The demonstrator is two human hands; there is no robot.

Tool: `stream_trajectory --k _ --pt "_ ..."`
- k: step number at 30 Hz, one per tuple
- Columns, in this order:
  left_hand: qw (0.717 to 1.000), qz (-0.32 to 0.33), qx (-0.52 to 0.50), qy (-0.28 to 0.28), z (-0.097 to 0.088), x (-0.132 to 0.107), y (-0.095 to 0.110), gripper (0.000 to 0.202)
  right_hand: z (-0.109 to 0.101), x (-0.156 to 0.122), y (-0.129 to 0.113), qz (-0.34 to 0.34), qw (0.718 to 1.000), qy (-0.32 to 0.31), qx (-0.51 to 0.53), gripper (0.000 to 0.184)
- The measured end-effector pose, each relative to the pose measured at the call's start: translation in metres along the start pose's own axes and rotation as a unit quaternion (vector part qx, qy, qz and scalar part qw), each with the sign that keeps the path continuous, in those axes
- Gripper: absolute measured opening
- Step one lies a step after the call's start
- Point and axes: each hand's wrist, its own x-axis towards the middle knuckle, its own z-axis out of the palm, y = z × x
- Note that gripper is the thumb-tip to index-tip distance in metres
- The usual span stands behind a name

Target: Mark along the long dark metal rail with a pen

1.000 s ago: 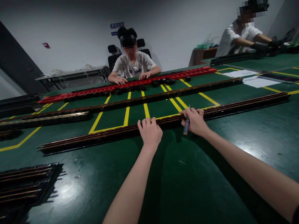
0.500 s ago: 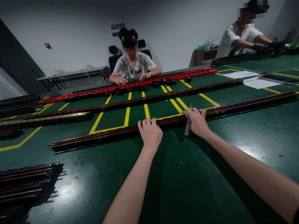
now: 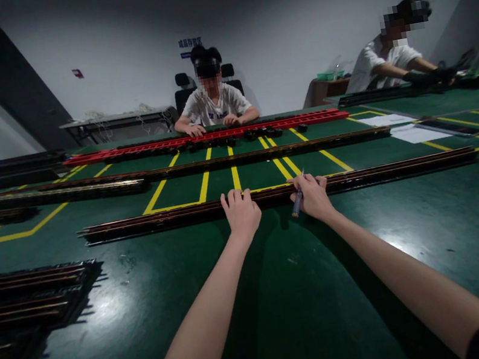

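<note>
A long bundle of thin dark strips (image 3: 403, 169) with copper-coloured lines lies crosswise on the green table. My left hand (image 3: 242, 211) is closed over it left of the middle, fingers curled across its top toward the far edge. To its right, my right hand (image 3: 314, 194) grips a slim pointed tool (image 3: 297, 203) with a greyish-blue handle. The tip points up and away from me, and the handle end sticks out toward me. That hand is also at the bundle; whether its hidden fingers touch the strips, I cannot tell.
More dark strips (image 3: 20, 296) are stacked at the near left. Beyond my bundle lie another row of strips (image 3: 263, 154) and a red rack (image 3: 316, 117) with black pieces. One person (image 3: 215, 104) sits opposite; another (image 3: 378, 61) with dark gloves is far right, near white papers (image 3: 418, 132).
The tool in my right hand has shifted and tilted slightly, its handle end a little further left. My left hand and the bundle stay nearly in place.
</note>
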Motion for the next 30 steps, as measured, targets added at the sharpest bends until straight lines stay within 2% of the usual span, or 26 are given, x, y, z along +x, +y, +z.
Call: stream_trajectory --k 6,12,17,23,25,30 --pt "1.0 -0.013 -0.02 0.004 0.0 -0.001 -0.001 0.04 -0.001 -0.001 0.004 0.042 0.999 0.012 -0.031 0.018" --pt "0.998 -0.052 -0.021 0.016 -0.003 -0.002 -0.005 0.043 -0.003 -0.004 0.009 0.077 0.996 0.041 -0.023 0.013" --pt "0.994 -0.102 -0.015 -0.027 -0.009 0.002 -0.018 0.057 -0.002 -0.003 0.01 0.087 0.994 0.039 -0.047 0.011" --pt "0.988 -0.146 0.008 -0.049 -0.023 0.009 -0.04 0.061 0.004 0.002 0.02 0.105 0.992 0.053 -0.052 0.018" --pt "0.988 -0.144 0.021 -0.055 -0.025 0.009 -0.048 0.06 0.004 0.006 0.024 0.106 0.992 0.045 -0.053 0.021" --pt "0.994 -0.082 0.061 -0.04 -0.022 0.012 -0.058 0.05 0.002 0.02 0.033 0.096 0.991 -0.007 -0.089 0.019"
